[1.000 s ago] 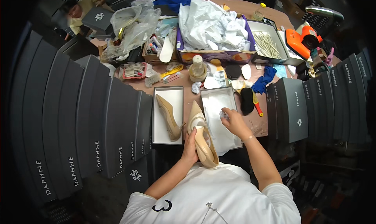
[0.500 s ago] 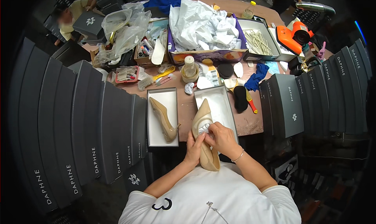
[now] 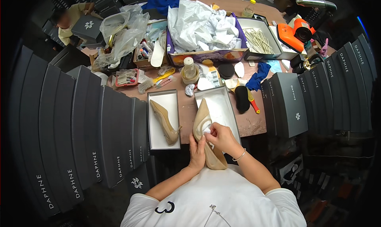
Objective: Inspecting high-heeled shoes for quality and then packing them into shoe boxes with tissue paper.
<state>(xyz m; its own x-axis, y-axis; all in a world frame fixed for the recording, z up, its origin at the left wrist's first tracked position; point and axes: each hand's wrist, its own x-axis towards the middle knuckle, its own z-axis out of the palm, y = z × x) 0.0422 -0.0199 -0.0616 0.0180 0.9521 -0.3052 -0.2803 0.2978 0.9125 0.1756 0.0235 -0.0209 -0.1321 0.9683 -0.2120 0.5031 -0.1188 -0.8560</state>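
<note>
In front of my chest, a beige pointed pump (image 3: pixel 201 111) is held with its toe facing away. My left hand (image 3: pixel 196 152) grips its left side, thumb along the edge of the opening. A wad of white paper (image 3: pixel 205 126) shows inside the shoe, and the fingers of my right hand (image 3: pixel 223 137) are pinched on it. Behind the shoe lies an open box half (image 3: pixel 225 95) with a white inside. To its left, a second beige pump (image 3: pixel 164 121) rests on its side in another shallow box half (image 3: pixel 163 94).
Stacked dark shoe boxes (image 3: pixel 85 119) rise at my left, with more boxes (image 3: pixel 289 104) at right. Across the table stand a purple carton of white paper (image 3: pixel 206 58), a glue bottle (image 3: pixel 189 69), a tray of sticks (image 3: pixel 258 40), a brush (image 3: pixel 254 101) and an orange tool (image 3: pixel 291 34).
The held pump's heel end has swung slightly right. My right hand has shifted a little left, still at the paper. A person at the far right has moved mostly out of view.
</note>
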